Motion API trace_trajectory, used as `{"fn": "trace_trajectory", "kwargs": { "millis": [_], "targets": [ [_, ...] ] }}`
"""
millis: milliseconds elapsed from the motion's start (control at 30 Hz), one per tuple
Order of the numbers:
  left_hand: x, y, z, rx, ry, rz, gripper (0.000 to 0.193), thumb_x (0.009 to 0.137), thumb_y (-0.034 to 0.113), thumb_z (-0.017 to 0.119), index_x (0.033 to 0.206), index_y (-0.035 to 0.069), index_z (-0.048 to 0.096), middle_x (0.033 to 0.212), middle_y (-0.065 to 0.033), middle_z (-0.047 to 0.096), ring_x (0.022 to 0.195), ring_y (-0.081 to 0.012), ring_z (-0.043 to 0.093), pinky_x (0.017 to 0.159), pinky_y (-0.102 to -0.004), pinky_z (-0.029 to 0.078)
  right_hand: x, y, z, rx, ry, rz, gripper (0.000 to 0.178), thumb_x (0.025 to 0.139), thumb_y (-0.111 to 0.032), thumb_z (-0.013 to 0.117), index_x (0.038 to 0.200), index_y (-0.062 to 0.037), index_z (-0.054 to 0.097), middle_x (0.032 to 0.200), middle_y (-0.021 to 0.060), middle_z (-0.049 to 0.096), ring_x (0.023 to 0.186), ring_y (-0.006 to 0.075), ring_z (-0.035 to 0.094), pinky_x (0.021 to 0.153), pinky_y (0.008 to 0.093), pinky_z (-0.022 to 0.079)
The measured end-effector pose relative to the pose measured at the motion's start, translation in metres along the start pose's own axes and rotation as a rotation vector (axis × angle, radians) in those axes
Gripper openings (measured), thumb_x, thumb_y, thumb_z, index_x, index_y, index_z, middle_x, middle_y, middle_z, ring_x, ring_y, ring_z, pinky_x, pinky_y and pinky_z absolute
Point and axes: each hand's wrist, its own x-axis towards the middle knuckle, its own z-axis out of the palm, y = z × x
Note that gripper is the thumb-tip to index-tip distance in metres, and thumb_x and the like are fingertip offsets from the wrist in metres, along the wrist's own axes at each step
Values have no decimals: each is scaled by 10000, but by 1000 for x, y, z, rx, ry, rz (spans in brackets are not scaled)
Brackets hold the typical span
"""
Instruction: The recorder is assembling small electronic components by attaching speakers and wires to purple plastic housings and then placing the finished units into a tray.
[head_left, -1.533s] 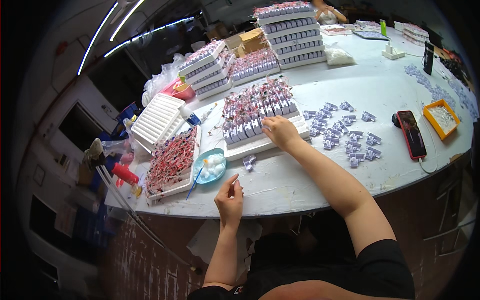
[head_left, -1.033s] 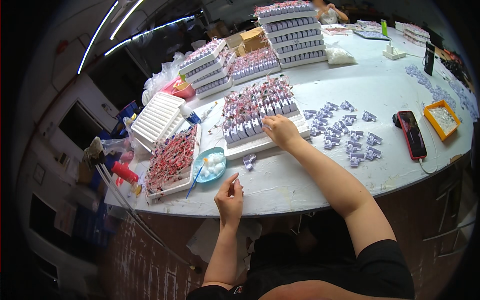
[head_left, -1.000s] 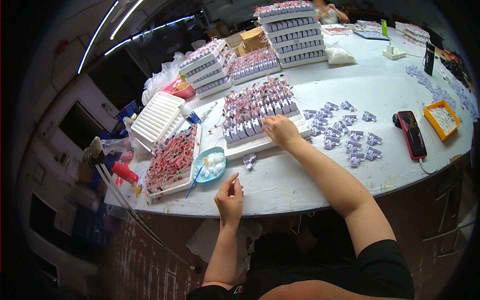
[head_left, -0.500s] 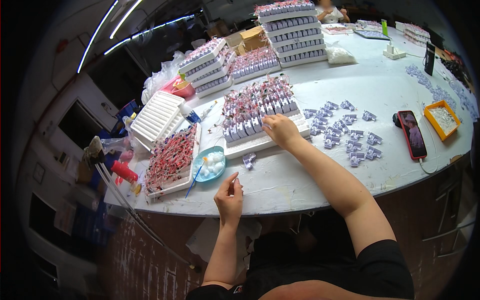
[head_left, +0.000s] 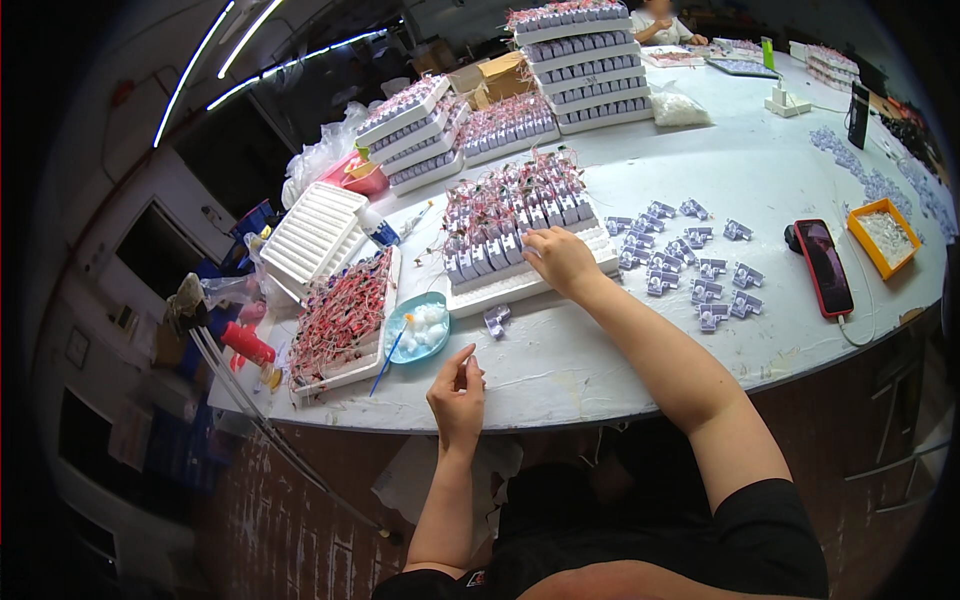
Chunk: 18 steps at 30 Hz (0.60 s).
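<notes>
My right hand reaches to the front row of a white foam tray. Its fingertips are closed at the right end of that row, on a small grey plastic housing mostly hidden by them. Upright grey housings with thin red and white wires fill the rows behind. Near the table's front edge, my left hand hovers with curled fingers; anything inside them is hidden. One loose grey housing lies between my hands, in front of the tray. Several more loose housings are spread right of the tray.
A blue bowl of white cotton-like balls holds a thin blue stick. Left of it stands a tray of red-wired parts. Stacked filled trays rise behind. A phone and a yellow box lie right. Another person sits far back.
Both my hands stay almost in place, the right still at the tray's front row. The picture on the phone screen has changed. The far person's hands have shifted.
</notes>
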Motion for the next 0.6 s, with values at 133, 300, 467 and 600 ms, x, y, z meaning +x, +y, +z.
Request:
{"fn": "trace_trajectory", "kwargs": {
  "millis": [133,300,467,600],
  "targets": [
    [1,-4,0,-11,1,4,223,937,44,613,1144,10,689,754,-57,673,638,-79,633,596,-226,505,1,-1,0,-4,4,-1,265,884,-208,666,1086,-37,684,1082,102,701,985,270,643,874,379,521],
    [0,-2,0,2,2,11,226,938,46,612,1148,13,689,747,-55,673,627,-77,629,592,-222,502,1,-1,0,-2,6,-3,265,887,-208,664,1085,-35,684,1072,99,702,976,266,643,867,379,523],
    [0,0,0,0,1,1,229,938,48,613,1152,16,688,741,-52,670,619,-72,622,583,-218,496,0,0,1,-1,13,-11,264,886,-208,665,1086,-35,682,1055,99,701,969,265,643,861,380,525],
    [0,-1,-1,-6,0,0,231,940,50,611,1155,20,689,743,-52,671,623,-70,622,579,-219,494,0,0,2,-1,12,-11,264,885,-207,665,1085,-35,680,1051,98,701,974,267,641,862,380,524]
  ]
}}
